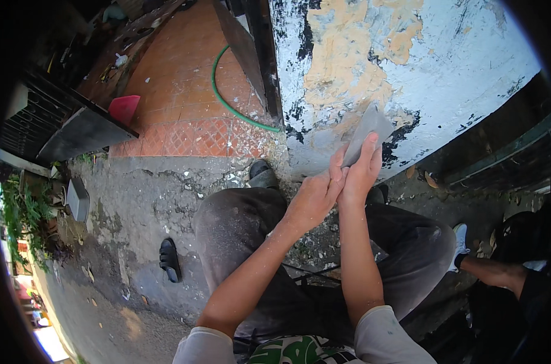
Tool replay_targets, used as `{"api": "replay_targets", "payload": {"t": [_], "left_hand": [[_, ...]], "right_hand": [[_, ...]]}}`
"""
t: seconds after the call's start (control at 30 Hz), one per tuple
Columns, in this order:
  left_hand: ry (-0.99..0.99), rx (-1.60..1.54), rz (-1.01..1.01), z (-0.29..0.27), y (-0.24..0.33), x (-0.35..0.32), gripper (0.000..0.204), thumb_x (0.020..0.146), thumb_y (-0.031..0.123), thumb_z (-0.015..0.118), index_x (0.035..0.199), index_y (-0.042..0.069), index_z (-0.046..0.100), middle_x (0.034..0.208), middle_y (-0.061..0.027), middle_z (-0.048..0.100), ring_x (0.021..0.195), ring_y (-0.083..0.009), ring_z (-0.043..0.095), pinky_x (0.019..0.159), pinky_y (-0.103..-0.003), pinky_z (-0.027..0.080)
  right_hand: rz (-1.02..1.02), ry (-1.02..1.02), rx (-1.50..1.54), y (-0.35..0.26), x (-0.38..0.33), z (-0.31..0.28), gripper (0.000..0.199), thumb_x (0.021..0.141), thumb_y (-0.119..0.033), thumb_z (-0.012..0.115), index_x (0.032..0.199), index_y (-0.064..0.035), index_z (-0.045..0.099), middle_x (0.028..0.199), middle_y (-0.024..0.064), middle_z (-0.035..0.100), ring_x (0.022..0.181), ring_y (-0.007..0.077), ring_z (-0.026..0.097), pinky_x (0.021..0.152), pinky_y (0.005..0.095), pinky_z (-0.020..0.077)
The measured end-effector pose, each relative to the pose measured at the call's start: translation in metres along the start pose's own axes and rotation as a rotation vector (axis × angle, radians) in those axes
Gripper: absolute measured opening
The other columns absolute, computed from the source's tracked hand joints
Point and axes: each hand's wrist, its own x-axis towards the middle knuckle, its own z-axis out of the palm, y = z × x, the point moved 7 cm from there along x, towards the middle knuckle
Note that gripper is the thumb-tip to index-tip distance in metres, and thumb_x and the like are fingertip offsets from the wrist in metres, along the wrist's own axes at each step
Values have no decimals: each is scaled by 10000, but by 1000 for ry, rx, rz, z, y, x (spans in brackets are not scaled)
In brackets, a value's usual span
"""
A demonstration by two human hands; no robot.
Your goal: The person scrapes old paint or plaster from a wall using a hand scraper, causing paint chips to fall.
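Observation:
A flat grey rectangular piece [361, 130], like a scraper blade or folded sandpaper, lies against the low part of a painted wall [457, 67]. My right hand [363, 170] is closed on its near end, with the thumb along the face. From the left, my left hand [317, 197] presses up against the right one, its fingers closed at the lower edge of the grey piece. White paint is flaked off around it, baring tan plaster [339, 73] and black patches [403, 136].
A green hose [219, 91] curves over orange tiles beside a dark door panel [248, 54]. On the concrete lie a black sandal [169, 259] and a grey tray [77, 199]. A red dustpan-like thing [124, 110] stands by the gate. Another person's shoe [460, 247] is at right.

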Motion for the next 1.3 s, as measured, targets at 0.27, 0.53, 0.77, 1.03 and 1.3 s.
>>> {"api": "replay_targets", "payload": {"t": [0.27, 0.53, 0.77, 1.03, 1.3], "left_hand": [[118, -435, -11, 50, -3, -13, 379, 1029, 277, 436, 892, -53, 562, 630, -76, 532, 576, -172, 484, 590, -351, 441], [168, -627, 126, 41, 3, -9, 422, 1009, 213, 479, 1341, 2, 324, 998, -70, 497, 888, -134, 491, 787, -301, 443], [266, -1006, 267, -14, 44, -7, 414, 1014, 273, 481, 1315, 14, 362, 996, -34, 498, 934, -111, 487, 809, -272, 432], [299, -1250, 25, -33, 27, -1, 438, 1027, 413, 424, 1023, -1, 567, 873, -28, 576, 723, -95, 539, 684, -252, 458], [385, -1066, 15, -38, 14, -2, 442, 1034, 420, 393, 1009, 25, 590, 829, -4, 566, 658, -76, 505, 625, -222, 438]], "right_hand": [[-126, -134, -334, -37, -2, -4, 316, 1007, -349, 488, 942, -46, 424, 581, 82, 485, 333, 146, 403, 296, 268, 310], [-273, -397, -875, -57, -17, 23, 430, 994, -228, 504, 1313, 53, 436, 1114, 115, 590, 978, 172, 540, 876, 304, 428], [-197, -494, -1047, -104, -14, 58, 514, 1008, -299, 467, 1388, 40, 393, 1102, 127, 573, 897, 178, 540, 697, 278, 445], [-66, -920, -1505, -93, -28, 85, 469, 929, -204, 616, 1293, 40, 450, 956, 133, 626, 824, 206, 596, 721, 318, 477], [254, -826, -1247, -59, -16, 7, 183, 909, -113, 602, 1034, 14, 558, 648, 11, 542, 463, 47, 431, 418, 205, 326]]}}
